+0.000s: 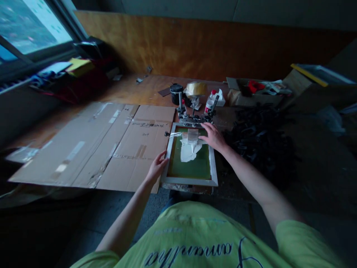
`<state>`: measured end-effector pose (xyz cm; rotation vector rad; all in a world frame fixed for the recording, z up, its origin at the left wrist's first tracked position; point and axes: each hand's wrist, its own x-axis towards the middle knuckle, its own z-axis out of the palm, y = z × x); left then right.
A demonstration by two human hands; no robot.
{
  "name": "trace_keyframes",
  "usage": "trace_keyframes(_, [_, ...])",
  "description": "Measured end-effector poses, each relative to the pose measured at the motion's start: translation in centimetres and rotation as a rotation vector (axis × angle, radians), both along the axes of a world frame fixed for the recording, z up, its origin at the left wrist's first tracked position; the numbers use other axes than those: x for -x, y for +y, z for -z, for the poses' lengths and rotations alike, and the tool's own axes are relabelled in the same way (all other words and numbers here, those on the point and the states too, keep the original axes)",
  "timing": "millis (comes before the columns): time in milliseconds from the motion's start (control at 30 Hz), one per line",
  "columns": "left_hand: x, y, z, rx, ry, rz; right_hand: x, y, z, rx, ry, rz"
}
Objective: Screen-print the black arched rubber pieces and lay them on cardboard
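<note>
A screen printing frame [214,175] with a pale metal border and green mesh lies flat in front of me. White material [189,152] is spread on the mesh below a small translucent squeegee-like block [193,135]. My left hand [157,166] grips the frame's left edge, its fingers bent and partly hidden. Over the upper right of the frame is my right hand [214,137], fingers apart, with the thumb close to the block; whether they touch I cannot tell. A metal hinge clamp [193,121] stands at the frame's far end.
Flattened cardboard [111,149] covers the table to the left. A black pile [262,137] lies at right. Behind the clamp are a dark jar [176,93], a tape roll [196,89] and a red-capped bottle [209,102]. An open carton [255,98] stands at back right.
</note>
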<state>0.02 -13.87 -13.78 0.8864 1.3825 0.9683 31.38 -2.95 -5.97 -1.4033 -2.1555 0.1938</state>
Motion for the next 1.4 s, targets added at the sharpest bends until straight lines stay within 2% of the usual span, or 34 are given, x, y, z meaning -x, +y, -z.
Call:
trace_keyframes(67, [-0.2,0.0,1.6,-0.010,-0.001,-0.008,2.2,0.1,0.2,0.034,-0.146,-0.027])
trace_keyframes(133, [-0.3,0.1,2.5,-0.010,-0.017,0.002,3.5,0.1,0.4,0.104,-0.266,-0.033])
trace_keyframes(233, [-0.2,0.2,3.0,0.001,-0.032,0.018,4.5,0.0,0.3,0.251,-0.400,-0.092])
trace_keyframes(300, [0.0,0.3,3.1,0.013,-0.034,0.027,4.7,-0.2,-0.1,0.286,-0.451,-0.124])
trace_keyframes(467, [0.2,0.5,3.0,0.021,-0.062,0.051,4.3,-0.7,-0.6,0.174,-0.489,-0.105])
trace_keyframes(633, [0.2,0.7,2.9,0.014,-0.055,0.055,4.3,-1.8,0.9,0.205,-0.544,-0.037])
trace_keyframes(800, [0.3,0.9,4.3,0.001,-0.028,0.064,6.0,-3.3,1.0,0.292,-0.533,0.063])
trace_keyframes(967, [0.1,1.1,5.4,-0.008,-0.025,0.060,6.9,-2.7,1.1,0.334,-0.493,0.101])
trace_keyframes(1100, [0.0,1.0,5.4,0.003,-0.016,0.043,6.8,-2.3,2.8,0.236,-0.460,0.028])
trace_keyframes(1200, [0.0,0.9,5.2,0.005,-0.012,0.053,6.6,-3.5,3.9,0.190,-0.416,-0.054])
trace_keyframes(1300, [0.1,0.8,5.2,0.005,0.015,0.052,5.8,-5.5,4.1,0.164,-0.405,-0.195])
trace_keyframes(1400, [0.1,0.8,5.4,-0.004,0.048,0.052,4.6,-6.8,3.4,0.151,-0.429,-0.353])
